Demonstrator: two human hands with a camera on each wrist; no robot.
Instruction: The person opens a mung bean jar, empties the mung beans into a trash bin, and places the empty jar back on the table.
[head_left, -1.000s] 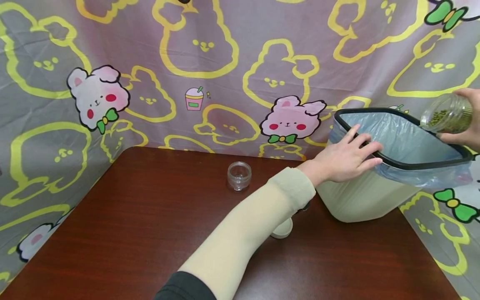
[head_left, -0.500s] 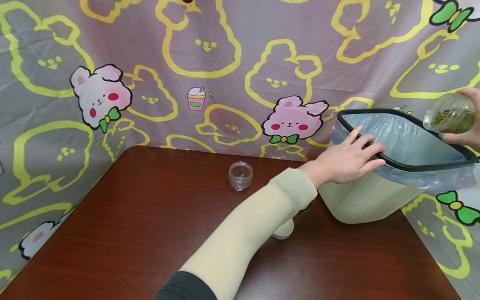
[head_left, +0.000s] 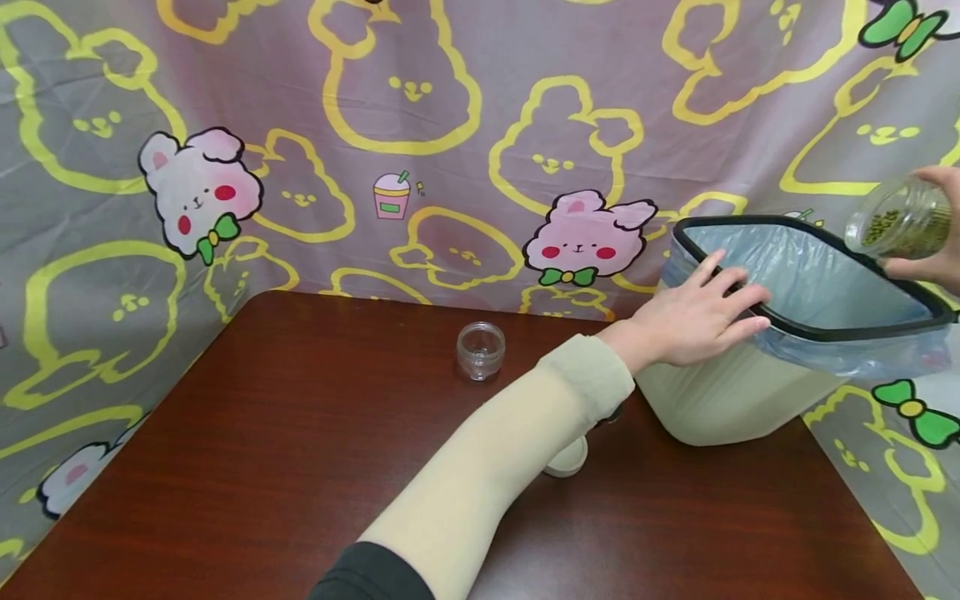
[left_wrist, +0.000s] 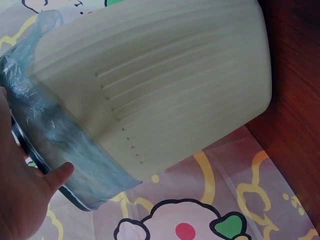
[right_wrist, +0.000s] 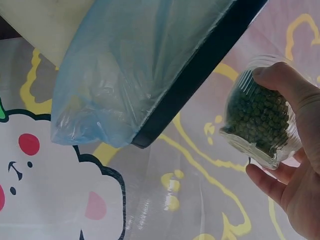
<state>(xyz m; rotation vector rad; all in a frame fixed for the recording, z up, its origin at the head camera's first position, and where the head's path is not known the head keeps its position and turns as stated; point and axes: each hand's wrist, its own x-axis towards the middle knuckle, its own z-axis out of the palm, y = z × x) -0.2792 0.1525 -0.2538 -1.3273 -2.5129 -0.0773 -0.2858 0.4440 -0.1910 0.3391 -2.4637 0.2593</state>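
A cream trash can [head_left: 735,404], lined with a blue plastic bag [left_wrist: 95,155], is tilted to the right on the table. My left hand [head_left: 693,321] grips its black rim [head_left: 847,333], with digits on both sides in the left wrist view. At the right edge of the head view, my right hand [right_wrist: 300,135] holds a clear jar [right_wrist: 262,110] of green mung beans [right_wrist: 260,117]. The jar lies nearly on its side beside the can's far right rim, its mouth toward the can. The beans are still inside it.
A small clear jar [head_left: 480,352] stands near the back of the brown table [head_left: 300,450]. A round cream lid [head_left: 567,458] lies partly behind my left forearm, with a dark object [head_left: 611,415] mostly hidden there. Patterned cloth [head_left: 450,100] hangs behind.
The jar in my right hand has shifted and turned slightly. My left hand keeps its hold on the trash can's rim. The view has moved a little.
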